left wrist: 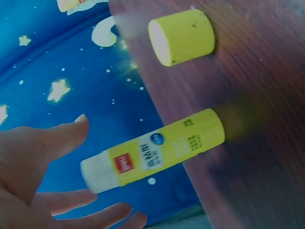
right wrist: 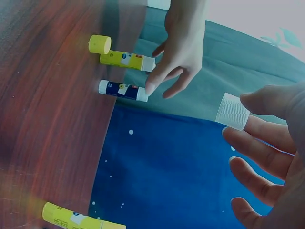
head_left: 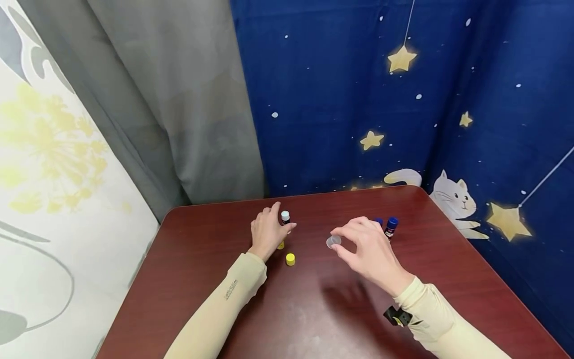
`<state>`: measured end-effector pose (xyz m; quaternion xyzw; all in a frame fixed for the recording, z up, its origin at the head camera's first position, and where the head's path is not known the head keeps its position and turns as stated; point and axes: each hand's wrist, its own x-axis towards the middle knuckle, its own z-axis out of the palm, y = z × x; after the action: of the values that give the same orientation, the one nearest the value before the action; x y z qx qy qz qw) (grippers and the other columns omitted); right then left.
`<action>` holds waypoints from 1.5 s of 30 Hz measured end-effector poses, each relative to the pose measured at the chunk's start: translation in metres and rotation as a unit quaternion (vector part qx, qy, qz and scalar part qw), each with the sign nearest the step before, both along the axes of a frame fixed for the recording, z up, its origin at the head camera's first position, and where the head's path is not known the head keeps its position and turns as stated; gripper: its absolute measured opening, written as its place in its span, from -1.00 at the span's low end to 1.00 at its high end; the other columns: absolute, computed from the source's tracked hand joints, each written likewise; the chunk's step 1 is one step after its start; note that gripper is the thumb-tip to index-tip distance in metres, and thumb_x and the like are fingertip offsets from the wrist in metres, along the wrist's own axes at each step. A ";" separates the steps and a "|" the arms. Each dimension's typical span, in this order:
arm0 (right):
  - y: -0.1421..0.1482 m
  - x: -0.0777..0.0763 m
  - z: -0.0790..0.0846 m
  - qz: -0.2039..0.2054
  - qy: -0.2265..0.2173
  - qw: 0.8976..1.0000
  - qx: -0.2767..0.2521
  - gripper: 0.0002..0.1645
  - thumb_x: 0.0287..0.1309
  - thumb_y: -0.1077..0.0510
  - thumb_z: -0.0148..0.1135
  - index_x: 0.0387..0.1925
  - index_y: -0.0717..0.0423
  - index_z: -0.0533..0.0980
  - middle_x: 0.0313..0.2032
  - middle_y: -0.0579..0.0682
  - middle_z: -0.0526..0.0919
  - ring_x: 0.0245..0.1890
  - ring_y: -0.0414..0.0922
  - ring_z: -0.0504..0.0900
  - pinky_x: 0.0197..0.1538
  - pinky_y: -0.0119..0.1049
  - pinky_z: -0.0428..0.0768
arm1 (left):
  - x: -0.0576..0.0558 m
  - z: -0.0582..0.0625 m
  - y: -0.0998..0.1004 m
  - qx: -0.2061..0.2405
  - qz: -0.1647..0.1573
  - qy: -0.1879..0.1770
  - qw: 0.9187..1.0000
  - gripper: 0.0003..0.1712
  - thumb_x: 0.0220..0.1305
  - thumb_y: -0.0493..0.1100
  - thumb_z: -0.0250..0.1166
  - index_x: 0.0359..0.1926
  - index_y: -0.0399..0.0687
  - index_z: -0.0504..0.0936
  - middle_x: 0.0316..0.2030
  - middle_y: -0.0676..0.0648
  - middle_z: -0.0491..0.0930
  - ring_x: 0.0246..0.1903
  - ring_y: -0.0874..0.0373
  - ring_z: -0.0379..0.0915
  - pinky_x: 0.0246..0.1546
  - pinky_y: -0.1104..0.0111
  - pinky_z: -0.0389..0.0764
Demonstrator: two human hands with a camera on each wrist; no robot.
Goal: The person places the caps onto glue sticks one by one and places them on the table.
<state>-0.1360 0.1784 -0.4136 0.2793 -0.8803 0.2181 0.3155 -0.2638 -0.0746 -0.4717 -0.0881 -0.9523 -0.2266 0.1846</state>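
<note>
My left hand [head_left: 269, 229] is beside an upright yellow glue stick [left wrist: 167, 148] with a whitish top. Its thumb and fingers are spread, with a gap to the stick in the left wrist view. A dark blue glue stick [right wrist: 123, 90] with a white cap stands close to that thumb. Nearer me on the table is a loose yellow cap [head_left: 290, 259]. Between thumb and fingertips, my right hand [head_left: 367, 247] pinches a small translucent ribbed cap [right wrist: 232, 112], held above the table.
Beyond my right hand stands a blue-capped glue stick [head_left: 391, 226], with another blue cap [head_left: 378, 221] partly hidden beside it. A further yellow glue stick [right wrist: 78, 218] shows low in the right wrist view. Curtains [head_left: 323, 99] hang behind the reddish-brown table [head_left: 202, 254].
</note>
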 end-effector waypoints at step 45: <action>0.000 0.009 -0.011 -0.003 -0.016 1.000 -0.008 -0.76 0.09 0.00 0.49 -0.17 -0.20 0.69 -0.31 -0.26 0.67 -0.11 -0.19 0.50 0.01 0.00 0.42 | -0.023 -0.011 0.015 -0.006 0.059 -0.040 0.997 -0.80 0.17 -0.04 0.40 -0.41 -0.05 0.64 -0.46 -0.07 0.65 -0.44 -0.08 0.54 -0.21 -0.04 0.50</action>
<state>-0.1268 0.1788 -0.4249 0.2711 -0.8842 0.2286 0.3041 -0.2866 -0.0592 -0.4830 -0.0239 -0.9638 -0.2132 0.1585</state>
